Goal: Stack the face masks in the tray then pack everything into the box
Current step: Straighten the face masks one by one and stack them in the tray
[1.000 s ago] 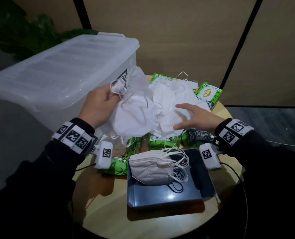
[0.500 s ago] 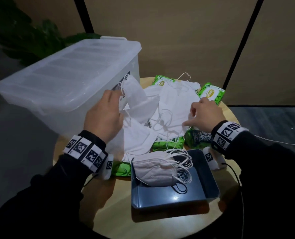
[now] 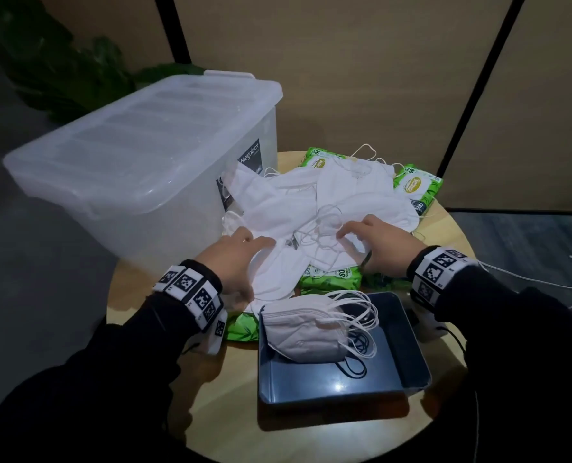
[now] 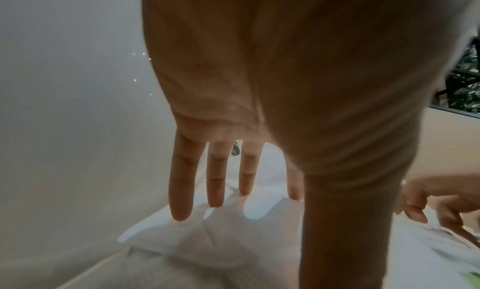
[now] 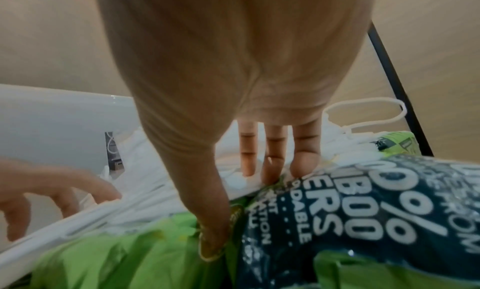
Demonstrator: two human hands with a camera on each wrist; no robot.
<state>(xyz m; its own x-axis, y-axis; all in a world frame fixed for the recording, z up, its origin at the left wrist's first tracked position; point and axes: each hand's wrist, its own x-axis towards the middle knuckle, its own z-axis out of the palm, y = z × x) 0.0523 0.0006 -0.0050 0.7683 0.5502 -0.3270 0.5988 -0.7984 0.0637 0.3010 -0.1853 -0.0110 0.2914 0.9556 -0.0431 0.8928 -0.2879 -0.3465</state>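
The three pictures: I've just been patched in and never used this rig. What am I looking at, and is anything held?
No machine here: a person works bare-handed, wearing a camera on the head and one on each wrist. The wide picture is the head view, looking down at a round table. The other two look along each hand at its fingers.

On the table stand a clear lidded box, a dark tray with a few folded masks in it, a loose pile of white masks, and green wipe packs partly under the pile.

The left hand lies with straight fingers on the pile. The right hand rests on the pile's near edge above the packs; nothing is lifted.
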